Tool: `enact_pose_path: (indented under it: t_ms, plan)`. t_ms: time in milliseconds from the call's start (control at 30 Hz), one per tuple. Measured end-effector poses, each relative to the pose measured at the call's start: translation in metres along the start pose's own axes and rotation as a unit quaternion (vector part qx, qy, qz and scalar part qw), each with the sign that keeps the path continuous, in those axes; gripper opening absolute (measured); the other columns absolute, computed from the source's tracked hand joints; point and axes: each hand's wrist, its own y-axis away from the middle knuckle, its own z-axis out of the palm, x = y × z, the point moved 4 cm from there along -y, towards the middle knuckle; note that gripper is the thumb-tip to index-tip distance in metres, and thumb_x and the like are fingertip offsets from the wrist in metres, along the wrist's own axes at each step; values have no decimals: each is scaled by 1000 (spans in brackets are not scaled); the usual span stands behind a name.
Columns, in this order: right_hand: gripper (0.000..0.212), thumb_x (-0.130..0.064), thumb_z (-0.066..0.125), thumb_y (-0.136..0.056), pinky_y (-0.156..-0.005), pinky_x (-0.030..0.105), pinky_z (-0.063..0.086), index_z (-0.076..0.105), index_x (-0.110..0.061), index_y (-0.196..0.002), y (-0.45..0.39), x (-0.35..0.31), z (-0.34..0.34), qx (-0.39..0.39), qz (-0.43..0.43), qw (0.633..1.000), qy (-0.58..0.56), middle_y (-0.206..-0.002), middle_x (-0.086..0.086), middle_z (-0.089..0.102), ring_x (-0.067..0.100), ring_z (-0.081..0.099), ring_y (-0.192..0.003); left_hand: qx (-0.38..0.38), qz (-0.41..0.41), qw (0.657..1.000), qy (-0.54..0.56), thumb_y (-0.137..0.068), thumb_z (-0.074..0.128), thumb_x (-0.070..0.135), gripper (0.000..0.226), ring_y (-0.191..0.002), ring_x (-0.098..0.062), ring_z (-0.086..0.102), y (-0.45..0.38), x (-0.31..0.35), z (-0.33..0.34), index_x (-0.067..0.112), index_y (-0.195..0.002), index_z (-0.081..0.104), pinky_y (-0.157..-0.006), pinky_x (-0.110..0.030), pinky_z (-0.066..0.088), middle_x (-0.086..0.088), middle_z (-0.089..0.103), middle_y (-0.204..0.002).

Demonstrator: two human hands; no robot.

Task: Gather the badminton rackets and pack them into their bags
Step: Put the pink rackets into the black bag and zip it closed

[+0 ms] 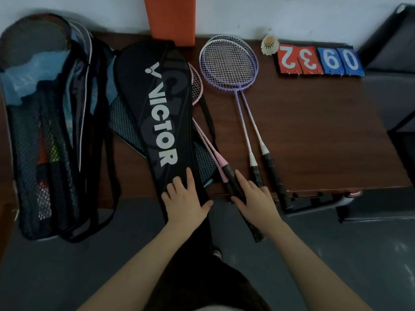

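Observation:
A black VICTOR racket bag (pixel 157 113) lies across the middle of the brown table (pixel 314 142), its narrow end hanging over the front edge. My left hand (pixel 185 199) rests flat on that narrow end, fingers spread. Two pink rackets (pixel 210 147) lie partly under the bag, their heads mostly hidden. My right hand (pixel 254 199) lies on their black handles, fingers straight. To the right, two purple rackets (pixel 229 63) lie side by side, handles toward the front edge. A mesh-fronted bag (pixel 45 131) with rackets inside lies at the left.
An orange block (pixel 170 19) stands against the wall behind the bags. A shuttlecock (pixel 269 44) and red and blue score cards (pixel 318 61) sit at the table's back right. A dark chair (pixel 390 41) stands at the right. Grey floor lies below the front edge.

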Motion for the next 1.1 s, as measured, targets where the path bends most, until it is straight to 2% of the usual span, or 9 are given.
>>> enact_pose_path:
  t_ms: [167,300,467,567,633,767,900,967,1100]
  plan:
    - [76,-29,63,-87,-85,41,50,16,-27,-147,5,1,-3,-58,23,988,-145,-129,2,55,25,58,-107,12,-19,1000,13,-83,52,52,88,-113,-32,39,18,0,5,13,-147,5,-92,-39,38,-16,31,-131]
    - [74,-22,69,-81,-85,39,51,27,-28,-142,6,1,-9,-17,41,976,-214,-117,2,62,22,61,-102,9,-20,998,61,-87,54,42,78,-112,-32,41,16,0,-2,13,-146,13,-78,-36,46,-16,34,-130]
    - [84,-25,66,-84,-86,39,50,10,-29,-147,9,-1,-4,-51,44,977,-202,-121,5,60,24,61,-103,10,-20,988,154,-90,54,26,67,-103,-30,49,17,-6,-5,10,-145,20,-79,-37,47,-16,42,-121]
    - [87,-22,68,-82,-86,43,50,10,-30,-146,11,-10,1,-64,48,976,-204,-126,9,56,27,59,-104,38,-3,966,255,-87,58,17,47,-98,-26,54,22,-13,-9,10,-131,46,-83,-35,47,-12,55,-106]
    - [81,-17,69,-81,-84,38,50,18,-29,-143,12,-14,0,-68,62,958,-270,-121,7,57,25,59,-102,57,-12,948,313,-86,60,13,34,-97,-20,57,27,-21,-12,11,-119,57,-82,-23,44,-7,60,-100]
    - [73,-14,73,-78,-69,6,41,31,-27,-135,13,-26,-16,-71,67,922,-374,-108,-11,53,7,54,-96,56,-28,885,462,-84,64,8,43,-100,-12,60,29,-20,-26,18,-125,57,-92,-27,47,7,64,-100]
    - [69,-13,75,-76,-75,9,43,36,-25,-132,15,-40,-32,-74,80,891,-441,-111,-10,54,4,55,-100,41,0,862,505,-84,63,5,46,-104,-8,60,30,-12,-32,26,-124,54,-97,-35,47,12,65,-106]
    - [67,-10,75,-75,-77,13,48,39,-24,-129,15,-46,-35,-73,91,868,-483,-108,-7,57,4,58,-97,39,24,875,481,-84,62,8,46,-106,-9,60,31,-13,-30,23,-127,55,-98,-35,47,5,65,-113]
    - [63,-11,76,-75,-75,11,46,41,-24,-126,18,-60,-28,-59,105,874,-472,-110,-6,56,4,57,-100,28,12,871,490,-85,61,4,50,-86,1,59,33,-15,-32,17,-132,50,-78,-13,49,14,61,-95]
